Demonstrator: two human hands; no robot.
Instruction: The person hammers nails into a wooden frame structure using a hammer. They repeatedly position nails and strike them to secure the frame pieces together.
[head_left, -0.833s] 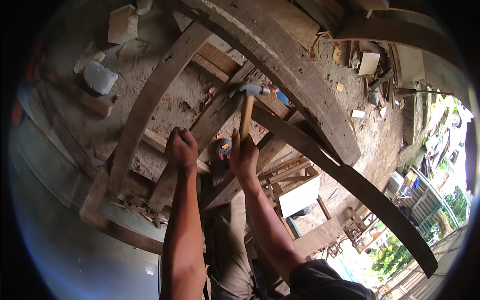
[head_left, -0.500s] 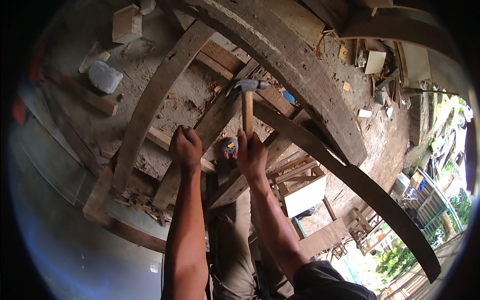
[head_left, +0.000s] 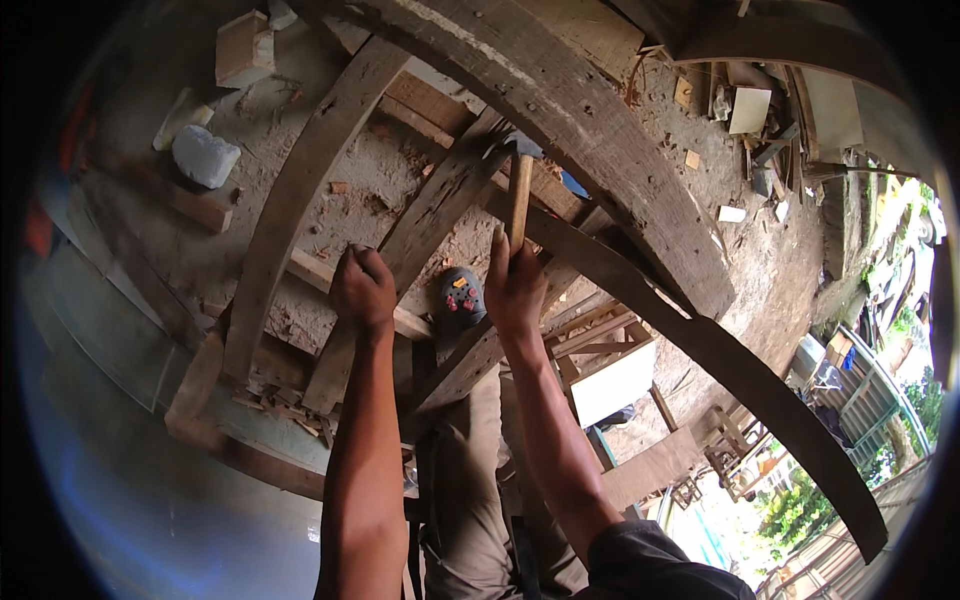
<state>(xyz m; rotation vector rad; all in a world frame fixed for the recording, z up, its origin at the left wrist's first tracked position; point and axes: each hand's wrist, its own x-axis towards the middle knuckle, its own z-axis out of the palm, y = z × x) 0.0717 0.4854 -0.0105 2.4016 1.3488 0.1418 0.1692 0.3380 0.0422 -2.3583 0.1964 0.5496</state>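
My right hand (head_left: pixel 516 290) grips the wooden handle of a claw hammer (head_left: pixel 520 200), thumb laid along it. The dark hammer head is at the upper end of a weathered diagonal beam (head_left: pixel 432 218), close below a thick curved timber (head_left: pixel 590 135); whether it touches either I cannot tell. My left hand (head_left: pixel 362 288) is closed in a fist beside the lower part of the diagonal beam. What that fist holds, if anything, is hidden. A thin curved board (head_left: pixel 690 350) runs from near the hammer toward the lower right.
Another curved timber (head_left: pixel 300 190) arches on the left. My shoe (head_left: pixel 462 298) shows between the beams. A white block (head_left: pixel 205 157) and a wood block (head_left: pixel 245 50) lie on the dusty ground at upper left. A white-topped wooden frame (head_left: pixel 615 385) stands at right.
My right hand and the hammer have moved up and slightly right, bringing the head closer to the thick curved timber. My left fist has shifted slightly left.
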